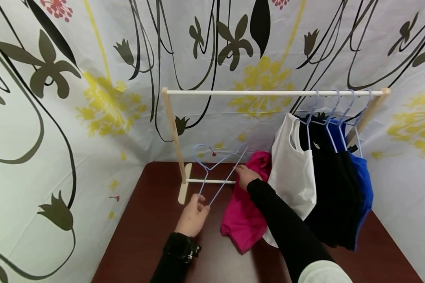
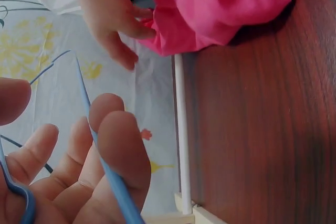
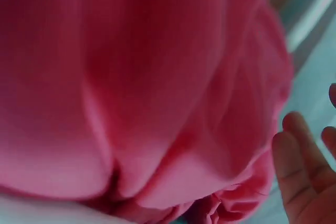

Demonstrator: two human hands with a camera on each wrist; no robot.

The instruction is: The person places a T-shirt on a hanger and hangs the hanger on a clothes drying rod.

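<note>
A light-blue clothes hanger [image 1: 230, 172] is held up in my left hand [image 1: 192, 216], gripped near its lower end. In the left wrist view, the fingers and thumb close around the hanger's thin bar [image 2: 119, 190]. My right hand [image 1: 247, 177] is at the upper left edge of a crumpled pink garment [image 1: 246, 224], near the hanger's far end. Seen from the right wrist, the fingers [image 3: 291, 166] are fairly straight beside the pink cloth [image 3: 157, 103], which fills most of that view.
A wooden clothes rack [image 1: 233, 93] stands on the dark red-brown table [image 1: 127, 243]. On its right end hang a white sleeveless top [image 1: 287, 169], black clothes [image 1: 331, 192] and a blue garment [image 1: 364, 184] on blue hangers. A flower-patterned cloth [image 1: 102, 157] lies behind.
</note>
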